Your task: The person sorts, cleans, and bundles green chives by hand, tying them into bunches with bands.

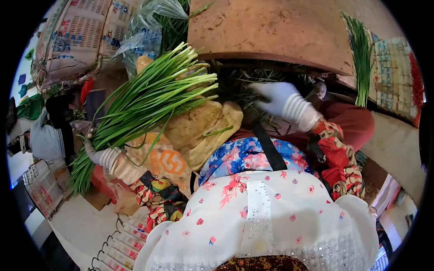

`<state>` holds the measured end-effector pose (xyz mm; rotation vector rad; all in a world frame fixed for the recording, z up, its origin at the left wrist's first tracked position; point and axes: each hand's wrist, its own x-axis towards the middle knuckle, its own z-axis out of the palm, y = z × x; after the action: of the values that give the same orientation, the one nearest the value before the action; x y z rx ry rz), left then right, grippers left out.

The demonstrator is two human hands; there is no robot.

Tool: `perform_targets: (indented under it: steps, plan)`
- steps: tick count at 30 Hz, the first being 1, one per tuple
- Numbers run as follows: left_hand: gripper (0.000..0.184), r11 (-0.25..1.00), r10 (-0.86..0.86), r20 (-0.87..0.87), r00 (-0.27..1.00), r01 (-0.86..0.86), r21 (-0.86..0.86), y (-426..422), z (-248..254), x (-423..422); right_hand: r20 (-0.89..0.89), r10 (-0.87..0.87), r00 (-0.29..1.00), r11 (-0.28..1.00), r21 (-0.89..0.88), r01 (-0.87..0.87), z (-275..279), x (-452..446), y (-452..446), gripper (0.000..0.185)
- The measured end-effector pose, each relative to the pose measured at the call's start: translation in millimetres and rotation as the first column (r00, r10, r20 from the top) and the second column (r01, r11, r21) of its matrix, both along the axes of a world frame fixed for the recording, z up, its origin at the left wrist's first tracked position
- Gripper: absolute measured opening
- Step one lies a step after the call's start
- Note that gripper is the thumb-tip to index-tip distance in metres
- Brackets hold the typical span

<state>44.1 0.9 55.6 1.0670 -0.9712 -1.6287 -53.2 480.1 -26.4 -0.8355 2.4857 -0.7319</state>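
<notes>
A large bunch of long green stalks with pale ends [153,95] lies across my lap's left side, pale ends toward the upper right. My left hand [97,153], in a whitish glove, is closed around its leafy lower part. My right hand [273,95], also gloved, is over the dark loose leaves below the brown board and is smeared by motion; its fingers cannot be made out. A worn yellowish cloth [199,128] lies beneath the bunch's pale ends.
A brown board [275,29] spans the top. More green stalks [360,63] lie at its right, beside a woven sack [393,72]. A clear plastic bag [147,38] and a printed bale [81,34] are upper left. A wire-edged crate [122,248] is lower left.
</notes>
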Motion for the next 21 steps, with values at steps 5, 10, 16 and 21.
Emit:
perform_targets:
  steps: [5, 10, 16, 21]
  plan:
    - [0.039, 0.998, 0.032, 0.061, 0.998, -0.028, -0.064, 15.0, 6.4, -9.1, 0.911, 0.126, 0.393, 0.841, -0.308, 0.444, 35.2, 13.8, -118.9, 0.041]
    - [0.036, 0.999, 0.013, -0.081, 0.997, -0.015, -0.031, 65.5, 27.2, -24.5, 0.827, 0.381, 0.413, 0.662, -0.556, 0.503, 52.9, 27.5, -137.6, 0.031]
    - [0.041, 0.998, -0.027, -0.003, 1.000, 0.027, 0.057, 28.4, 0.5, -14.1, 0.361, 0.812, 0.458, 0.192, -0.907, 0.375, 109.0, 15.2, -41.3, 0.022]
    - [0.041, 0.994, -0.008, 0.065, 0.998, 0.000, 0.113, 16.9, -3.8, -12.9, 0.650, 0.275, 0.709, 0.753, -0.604, 0.261, 81.9, -10.0, 16.2, 0.025]
